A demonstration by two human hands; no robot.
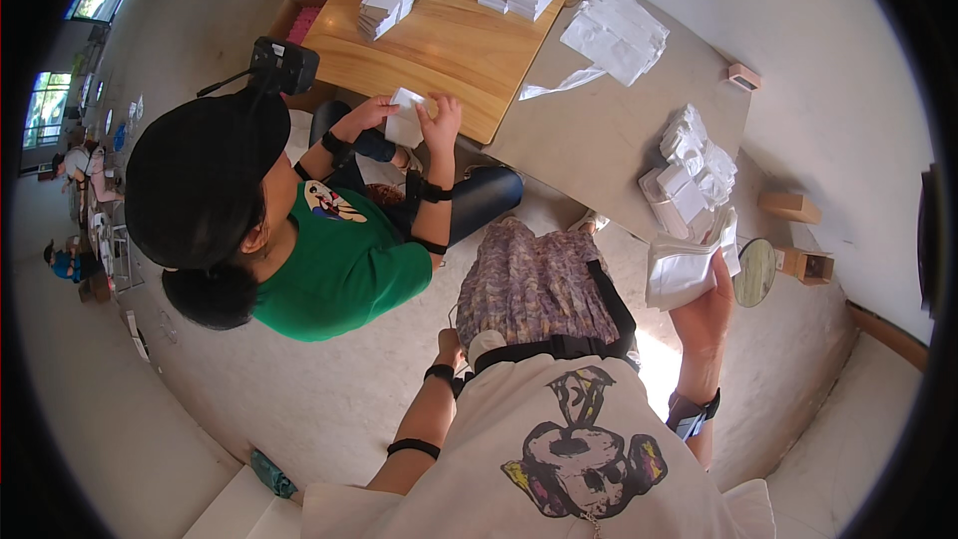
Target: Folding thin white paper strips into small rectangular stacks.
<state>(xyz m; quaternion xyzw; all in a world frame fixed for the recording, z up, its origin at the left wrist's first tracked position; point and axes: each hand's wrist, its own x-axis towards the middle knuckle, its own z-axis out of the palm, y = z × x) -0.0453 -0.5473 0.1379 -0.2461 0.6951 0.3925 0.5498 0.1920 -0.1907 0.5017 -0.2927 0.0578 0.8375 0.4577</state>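
Plainly, a grey table point(589, 155) stretches before you.
Near its corner, beside a white pile point(687, 190), the folded white stack point(679, 274) sits clamped in your right hand point(709, 304); your left hand point(450, 347) (I cannot tell its grip) hangs low.

Likely a small hand-work workshop: tied and squared stacks of flat white pieces point(389, 2) on a light-brown wooden desk point(439, 50), plain grey desk point(579, 135) adjoining. Bare pale floor point(329, 399), brown boxes point(788, 206) near white wall point(838, 90), green-shirted co-worker point(339, 269) seated.
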